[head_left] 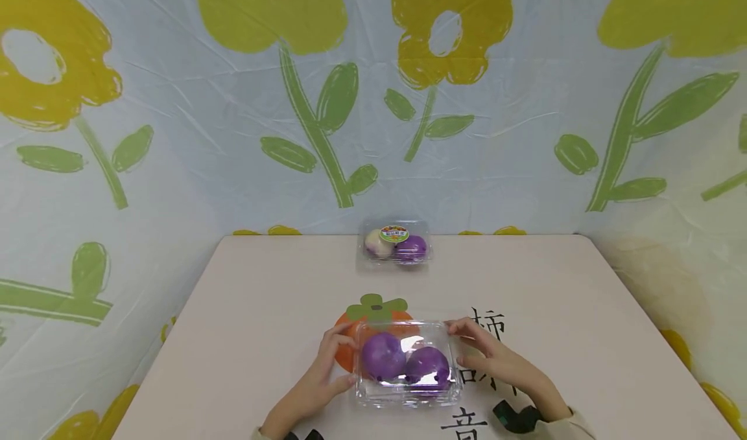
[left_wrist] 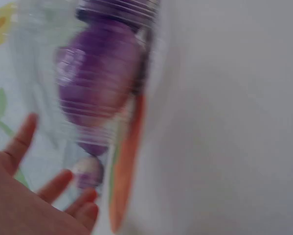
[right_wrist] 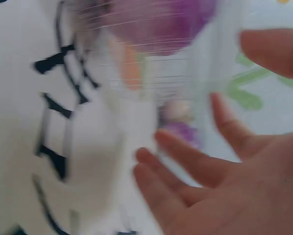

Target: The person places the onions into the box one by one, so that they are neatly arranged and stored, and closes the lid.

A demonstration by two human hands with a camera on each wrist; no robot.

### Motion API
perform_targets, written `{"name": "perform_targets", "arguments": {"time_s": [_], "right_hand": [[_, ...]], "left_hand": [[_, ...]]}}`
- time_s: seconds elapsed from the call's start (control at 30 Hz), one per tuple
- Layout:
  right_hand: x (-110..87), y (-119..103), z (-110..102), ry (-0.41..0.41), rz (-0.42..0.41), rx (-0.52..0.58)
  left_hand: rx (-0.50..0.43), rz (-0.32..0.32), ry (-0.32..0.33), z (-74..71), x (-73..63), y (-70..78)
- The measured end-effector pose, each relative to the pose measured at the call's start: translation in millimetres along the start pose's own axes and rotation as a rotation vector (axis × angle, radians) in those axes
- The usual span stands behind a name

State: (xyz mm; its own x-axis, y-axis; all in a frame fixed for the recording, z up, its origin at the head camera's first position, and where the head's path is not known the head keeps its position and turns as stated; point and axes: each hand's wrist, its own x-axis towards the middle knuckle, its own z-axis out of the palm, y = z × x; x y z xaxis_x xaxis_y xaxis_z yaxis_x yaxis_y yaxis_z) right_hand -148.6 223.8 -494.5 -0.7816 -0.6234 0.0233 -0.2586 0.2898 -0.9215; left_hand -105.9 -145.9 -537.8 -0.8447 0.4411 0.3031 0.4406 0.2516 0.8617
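A clear plastic clamshell box [head_left: 373,396] lies on the table in front of me, its lid down over two round purple fruits [head_left: 383,357]. My left hand [head_left: 312,378] is at the box's left side, thumb near the lower corner and fingers near the upper one. On the other side my right hand [head_left: 496,356] has its fingertips right at the right edge. In the left wrist view, the left fingers [left_wrist: 56,186] are spread beside the blurred box [left_wrist: 38,73]. The right wrist view shows relaxed, parted right fingers [right_wrist: 195,159] next to the clear wall.
A second clear box [head_left: 367,258] with a label, a pale fruit [head_left: 379,244] and a purple fruit [head_left: 413,249] stands at the table's back edge. The pale table [head_left: 251,310] bears a printed orange persimmon and black characters. Flowered cloth [head_left: 467,187] hangs behind and at both sides.
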Motion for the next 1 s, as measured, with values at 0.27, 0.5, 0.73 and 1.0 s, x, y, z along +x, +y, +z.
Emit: {"name": "perform_targets", "arguments": {"time_s": [0.27,0.5,0.73,1.0], "right_hand": [[-15.4,-29,0,-0.09,0.131,-0.142],[-21.0,-34,14,-0.062,0.119,-0.122],[-25.3,-26,21,-0.029,0.207,0.062],[-25.4,-3,22,-0.286,0.218,0.48]], "left_hand": [[-0.107,-0.202,-0.102,-4.0,-6.1,26.0],[-0.294,-0.405,-0.09,1.7,-10.5,31.9],[-0.445,-0.478,-0.175,5.9,-15.2,28.4],[-0.716,-0.479,-0.337,10.6,-16.4,19.6]]}}
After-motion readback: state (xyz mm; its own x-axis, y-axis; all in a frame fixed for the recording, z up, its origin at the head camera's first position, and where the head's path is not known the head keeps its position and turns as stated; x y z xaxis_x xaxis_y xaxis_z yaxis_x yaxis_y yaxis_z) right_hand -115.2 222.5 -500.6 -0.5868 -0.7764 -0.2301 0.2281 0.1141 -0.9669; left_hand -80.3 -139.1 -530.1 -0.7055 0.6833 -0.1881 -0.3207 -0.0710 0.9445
